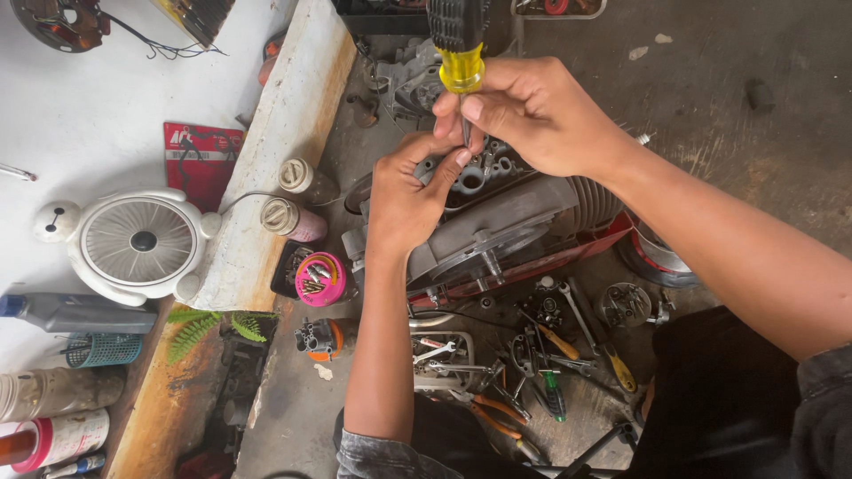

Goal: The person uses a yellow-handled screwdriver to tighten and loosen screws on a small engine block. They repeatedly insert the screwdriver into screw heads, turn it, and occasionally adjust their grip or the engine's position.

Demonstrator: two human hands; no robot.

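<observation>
A grey metal engine block [506,222] with cooling fins lies on a red tray [612,235] on the workshop floor. My right hand [532,115] grips a screwdriver with a yellow and black handle [460,49], held upright with its shaft pointing down into the engine's top. My left hand [408,195] rests on the engine's upper edge, fingertips pinched around the lower part of the shaft, right beside my right hand. The screwdriver's tip is hidden by my fingers.
Loose wrenches, pliers and screwdrivers [532,355] lie on the floor below the engine. A pink cup of screws [319,279] and two small bottles [293,200] stand left of it. A small white fan [142,241] sits on a white surface further left.
</observation>
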